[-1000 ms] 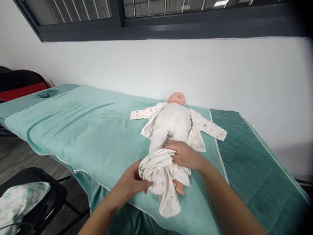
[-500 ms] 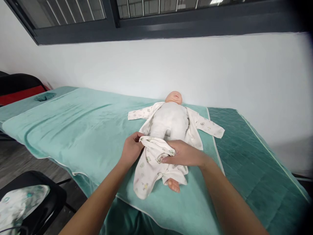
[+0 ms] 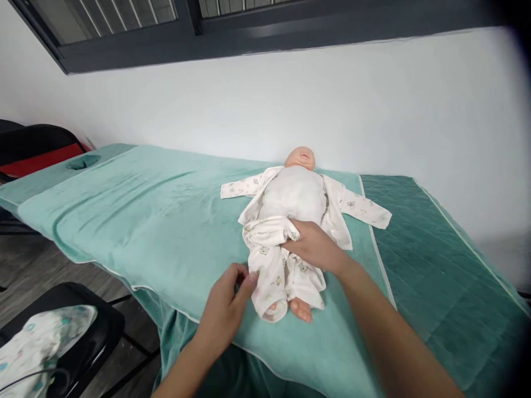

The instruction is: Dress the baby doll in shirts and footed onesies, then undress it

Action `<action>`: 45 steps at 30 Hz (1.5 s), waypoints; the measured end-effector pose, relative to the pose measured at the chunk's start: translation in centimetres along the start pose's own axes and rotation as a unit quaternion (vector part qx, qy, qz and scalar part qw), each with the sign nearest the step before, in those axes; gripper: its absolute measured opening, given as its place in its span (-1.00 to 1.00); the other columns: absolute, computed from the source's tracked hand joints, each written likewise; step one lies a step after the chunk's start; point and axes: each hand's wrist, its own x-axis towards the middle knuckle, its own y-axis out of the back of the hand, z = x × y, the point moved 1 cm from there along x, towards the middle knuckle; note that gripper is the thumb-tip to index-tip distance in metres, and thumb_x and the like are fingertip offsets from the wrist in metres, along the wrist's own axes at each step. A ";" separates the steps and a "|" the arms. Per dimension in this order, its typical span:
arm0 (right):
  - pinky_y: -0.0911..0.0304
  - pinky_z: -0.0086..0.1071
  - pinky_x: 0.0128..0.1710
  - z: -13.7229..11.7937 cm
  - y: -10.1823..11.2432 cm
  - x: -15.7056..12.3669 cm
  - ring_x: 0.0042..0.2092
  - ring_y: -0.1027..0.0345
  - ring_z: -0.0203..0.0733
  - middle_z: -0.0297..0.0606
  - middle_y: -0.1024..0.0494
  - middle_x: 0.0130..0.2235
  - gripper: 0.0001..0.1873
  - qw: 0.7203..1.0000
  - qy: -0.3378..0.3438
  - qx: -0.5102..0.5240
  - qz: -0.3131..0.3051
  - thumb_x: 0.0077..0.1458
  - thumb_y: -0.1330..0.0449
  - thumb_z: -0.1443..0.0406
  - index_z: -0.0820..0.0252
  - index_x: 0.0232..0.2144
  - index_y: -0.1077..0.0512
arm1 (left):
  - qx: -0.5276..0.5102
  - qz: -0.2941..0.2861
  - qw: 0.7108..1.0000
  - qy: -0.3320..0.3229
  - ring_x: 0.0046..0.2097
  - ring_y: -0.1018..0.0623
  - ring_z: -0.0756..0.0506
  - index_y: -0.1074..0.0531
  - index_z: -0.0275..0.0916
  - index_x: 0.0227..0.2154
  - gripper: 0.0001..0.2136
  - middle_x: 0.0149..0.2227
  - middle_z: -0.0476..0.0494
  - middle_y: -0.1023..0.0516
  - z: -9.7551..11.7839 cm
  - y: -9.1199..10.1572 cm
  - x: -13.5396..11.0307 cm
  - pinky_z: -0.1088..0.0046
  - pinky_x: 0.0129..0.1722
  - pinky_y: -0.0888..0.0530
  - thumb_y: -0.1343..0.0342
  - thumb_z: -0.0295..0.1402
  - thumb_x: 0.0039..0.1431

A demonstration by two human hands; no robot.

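Observation:
A baby doll [image 3: 294, 192] lies on its back on the green bed cover, its head toward the wall. Its white printed jacket [image 3: 340, 232] is spread open with both sleeves out. White printed pants [image 3: 265, 260] cover its legs up to the upper thighs, and toes show below both cuffs. My right hand [image 3: 313, 243] grips the bunched waistband between the legs, its fingertips partly hidden in the cloth. At the outer side of the pant leg on the left, my left hand [image 3: 232, 293] has thumb and fingers closed at the fabric's edge.
The bed [image 3: 166, 215] stands against a white wall below a dark window frame [image 3: 249, 38]. A black chair [image 3: 95, 337] with a printed cloth [image 3: 45, 342] on it is at the lower left. Another black and red chair [image 3: 41, 149] stands farther back.
My left hand has moved from the waistband down to the lower pant leg. The pants sit higher on the doll, and toes now show at the left cuff. My right hand still holds the waistband.

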 end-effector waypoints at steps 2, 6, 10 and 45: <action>-0.25 -0.34 -0.17 0.0 0.0 0.0 -0.15 -0.43 -0.11 -0.34 -0.58 -0.24 -0.85 1.000 -0.004 0.001 0.004 0.13 -0.10 0.29 0.14 -0.27 -0.46 | -0.002 -0.018 1.000 -0.008 -0.34 -0.38 -0.10 -0.36 -0.17 -0.40 -0.72 -0.43 -0.03 -0.44 0.3 -0.5 -0.4 0.43 -0.32 -0.27 0.03 -0.08 0.27; -0.26 -0.33 -0.14 0.0 0.0 -0.2 -0.11 -0.42 -0.09 -0.33 -0.58 -0.19 -0.83 1.000 -0.001 0.020 0.006 0.13 -0.12 0.26 0.14 -0.25 -0.46 | 0.006 0.019 1.000 -0.015 -0.39 -0.40 -0.10 -0.32 -0.15 -0.39 -0.72 -0.46 -0.02 -0.45 0.2 -1.2 1.1 0.43 -0.37 -0.25 0.09 -0.09 0.30; -0.25 -0.32 -0.08 0.0 0.1 -0.3 -0.10 -0.40 -0.10 -0.33 -0.57 -0.17 -0.82 0.999 0.002 0.040 0.012 0.15 -0.12 0.23 0.14 -0.23 -0.45 | 0.088 0.086 0.991 -0.051 -0.39 -0.46 -0.11 -0.30 -0.15 -0.32 -0.73 -0.42 -0.04 -0.49 -0.3 -1.0 3.7 0.43 -0.38 -0.26 0.13 -0.09 0.33; -0.30 -0.29 -0.13 2.1 1.5 -0.7 -0.18 -0.42 -0.17 -0.26 -0.55 -0.21 -0.77 0.933 -0.019 0.211 0.292 0.23 -0.13 0.11 0.11 -0.22 -0.44 | -0.014 0.060 0.997 -0.054 -0.22 -0.53 -0.14 -0.51 -0.23 -0.29 -0.69 -0.23 -0.16 -0.61 0.1 2.5 23.1 0.38 -0.24 -0.39 -0.13 -0.09 0.07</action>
